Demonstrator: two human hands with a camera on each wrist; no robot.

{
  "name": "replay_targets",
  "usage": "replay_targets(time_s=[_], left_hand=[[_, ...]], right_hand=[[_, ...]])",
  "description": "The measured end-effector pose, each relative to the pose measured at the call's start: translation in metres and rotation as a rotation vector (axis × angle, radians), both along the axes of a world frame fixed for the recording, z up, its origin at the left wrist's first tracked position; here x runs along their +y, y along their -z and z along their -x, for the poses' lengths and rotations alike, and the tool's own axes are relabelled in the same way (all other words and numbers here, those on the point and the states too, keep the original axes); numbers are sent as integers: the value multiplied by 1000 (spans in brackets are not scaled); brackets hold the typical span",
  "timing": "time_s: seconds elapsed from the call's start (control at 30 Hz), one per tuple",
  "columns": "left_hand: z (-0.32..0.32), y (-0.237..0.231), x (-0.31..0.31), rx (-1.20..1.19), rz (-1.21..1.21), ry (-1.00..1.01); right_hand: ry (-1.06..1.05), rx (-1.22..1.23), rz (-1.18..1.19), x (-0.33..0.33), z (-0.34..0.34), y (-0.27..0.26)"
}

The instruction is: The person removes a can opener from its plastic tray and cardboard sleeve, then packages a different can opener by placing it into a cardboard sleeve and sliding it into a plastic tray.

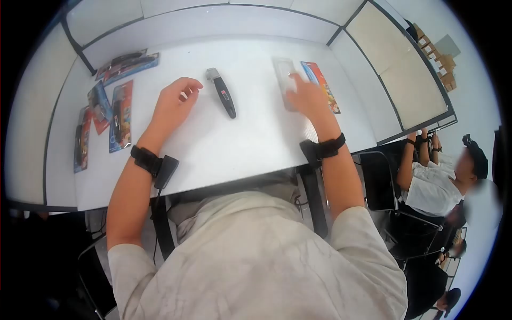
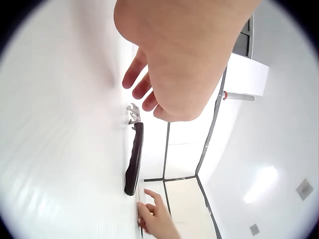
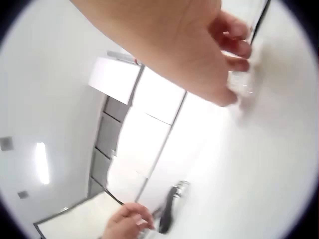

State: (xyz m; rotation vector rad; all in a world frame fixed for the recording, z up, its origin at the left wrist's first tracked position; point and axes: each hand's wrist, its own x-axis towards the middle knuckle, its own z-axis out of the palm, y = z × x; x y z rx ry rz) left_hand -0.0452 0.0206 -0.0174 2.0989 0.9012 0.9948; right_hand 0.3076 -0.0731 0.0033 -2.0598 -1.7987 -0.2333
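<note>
A can-opener-like tool with a black handle, a red label and a notched metal head lies on the white table between the two hands. My left hand is beside it on the left, fingers loosely curled and holding nothing. In the left wrist view the same fingers hang near the metal head. On the right, my right hand is over a clear plastic shell lying on the table. In the right wrist view, clear plastic shows between its thumb and bent fingers. The hand covers part of the shell.
A red-and-blue printed card lies right of the shell. Several packaged tools on printed cards are at the table's left side. Low pale partitions border the table at back and sides. Other people sit at the far right.
</note>
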Motion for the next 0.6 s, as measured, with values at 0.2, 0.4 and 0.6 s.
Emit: replay_targets(time_s=[0.2,0.4,0.6], left_hand=[[-8,-20,-26,186,-80,232],[-18,-7,-20,387,-302,284],[-19,-11,-21,274,-218,244]], right_hand=[[58,-35,143,-18,-13,10],[146,-152,18,-25,-2,1],[-260,70,19,-19,92,-16]])
